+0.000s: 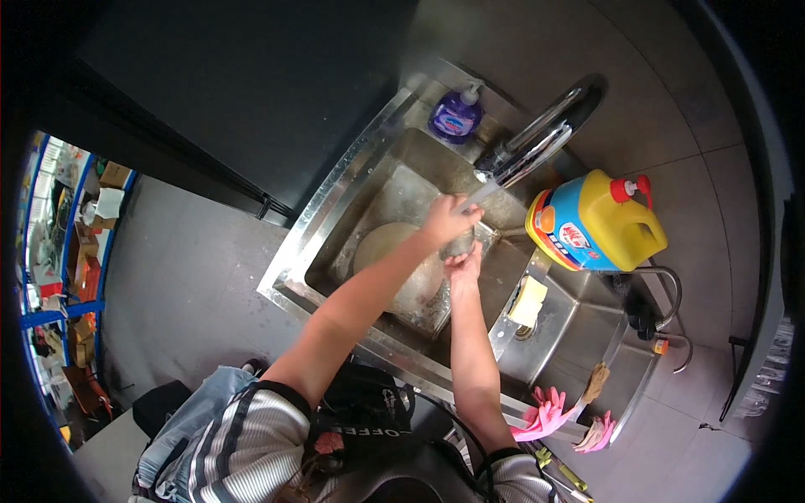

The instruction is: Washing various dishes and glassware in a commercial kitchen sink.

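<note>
Both my hands are over the large steel sink basin [325, 267], under a stream of running water [484, 194] from the chrome faucet [545, 130]. They grip a small greyish, cup-shaped vessel [459, 244] between them. My left hand [450, 221] closes over its upper side. My right hand [464, 263] holds it from below, fingers curled against it. The fingers hide much of the vessel, so its exact kind is unclear. Beneath my forearms a large, pale round dish [392, 251] lies in the basin, partly covered by my left arm.
Behind the basin stands a purple pump bottle [455, 116]. A yellow detergent jug [599, 222] is right of the faucet. A yellow sponge [528, 302] lies on the divider beside the smaller basin [579, 323]. Pink gloves [549, 412] and a brown-headed brush [594, 383] rest at its front edge.
</note>
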Action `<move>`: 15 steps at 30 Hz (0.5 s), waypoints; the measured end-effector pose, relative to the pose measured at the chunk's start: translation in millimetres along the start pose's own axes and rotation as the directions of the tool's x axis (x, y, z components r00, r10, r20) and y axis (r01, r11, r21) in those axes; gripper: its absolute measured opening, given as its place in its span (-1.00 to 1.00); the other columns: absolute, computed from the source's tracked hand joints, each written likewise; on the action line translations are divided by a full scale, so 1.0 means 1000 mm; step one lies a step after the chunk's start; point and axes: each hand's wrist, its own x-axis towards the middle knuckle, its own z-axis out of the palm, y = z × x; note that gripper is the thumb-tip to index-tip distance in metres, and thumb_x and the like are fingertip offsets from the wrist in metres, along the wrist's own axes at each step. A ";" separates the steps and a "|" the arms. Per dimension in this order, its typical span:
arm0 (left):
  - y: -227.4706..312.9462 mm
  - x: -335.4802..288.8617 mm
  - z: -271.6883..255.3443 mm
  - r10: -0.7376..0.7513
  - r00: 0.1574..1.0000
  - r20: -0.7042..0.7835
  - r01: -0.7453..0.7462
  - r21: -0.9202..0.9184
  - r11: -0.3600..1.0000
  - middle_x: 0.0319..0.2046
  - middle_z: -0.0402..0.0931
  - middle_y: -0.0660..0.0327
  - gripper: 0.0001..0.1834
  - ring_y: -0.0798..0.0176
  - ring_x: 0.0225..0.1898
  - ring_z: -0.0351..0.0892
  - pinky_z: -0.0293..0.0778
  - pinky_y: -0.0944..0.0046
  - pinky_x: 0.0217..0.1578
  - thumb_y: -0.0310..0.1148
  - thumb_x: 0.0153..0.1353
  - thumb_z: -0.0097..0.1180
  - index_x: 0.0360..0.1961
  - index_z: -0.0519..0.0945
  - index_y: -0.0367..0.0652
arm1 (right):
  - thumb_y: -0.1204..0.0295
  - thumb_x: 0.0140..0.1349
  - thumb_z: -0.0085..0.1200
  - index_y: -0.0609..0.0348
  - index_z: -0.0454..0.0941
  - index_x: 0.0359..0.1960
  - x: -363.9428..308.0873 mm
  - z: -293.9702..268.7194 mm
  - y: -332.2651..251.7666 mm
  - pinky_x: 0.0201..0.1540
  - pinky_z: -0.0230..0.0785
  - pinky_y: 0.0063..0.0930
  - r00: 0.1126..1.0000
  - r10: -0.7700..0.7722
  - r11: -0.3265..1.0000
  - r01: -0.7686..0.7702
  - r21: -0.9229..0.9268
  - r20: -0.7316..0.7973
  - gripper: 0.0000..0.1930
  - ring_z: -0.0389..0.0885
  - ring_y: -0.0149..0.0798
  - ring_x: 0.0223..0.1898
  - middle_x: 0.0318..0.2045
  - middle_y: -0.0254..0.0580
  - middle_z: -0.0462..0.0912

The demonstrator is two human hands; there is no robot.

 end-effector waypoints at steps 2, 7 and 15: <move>-0.001 0.011 -0.022 -0.177 0.939 0.295 0.218 -0.114 0.969 -0.58 0.50 0.25 -0.75 0.35 -0.58 0.45 0.33 0.38 -0.55 -0.19 -0.11 0.15 -0.46 0.55 -0.12 | 0.17 -0.03 0.03 -0.11 0.34 -0.71 -0.003 0.002 -0.005 -0.81 -0.06 -0.70 0.994 -0.100 0.994 0.098 -0.040 -0.040 -0.77 0.09 -0.54 -0.90 -0.90 -0.56 0.19; 0.032 -0.008 -0.095 -0.331 0.444 0.833 0.841 -0.259 0.475 -0.26 0.44 0.12 -0.52 0.35 -0.40 0.44 0.28 0.48 -0.47 -0.27 -0.05 0.06 -0.05 0.34 -0.11 | 0.30 -0.16 0.22 0.04 0.31 -0.75 -0.009 0.028 -0.015 -0.78 0.04 -0.65 0.898 -0.424 0.828 0.437 -0.351 0.117 -0.71 0.20 -0.52 -0.81 -0.76 -0.46 0.29; 0.016 -0.041 -0.102 -0.352 0.822 0.447 0.509 -0.301 0.806 0.01 0.21 0.09 -0.07 0.27 -0.23 0.41 0.34 0.37 -0.31 -0.54 -0.27 0.16 0.19 -0.04 -0.06 | 0.19 -0.12 0.14 0.30 0.34 -0.18 0.010 0.082 0.033 -0.36 0.34 -0.44 0.909 -0.289 0.885 0.373 -0.278 0.300 -0.48 0.42 -0.25 -0.44 -0.35 -0.10 0.44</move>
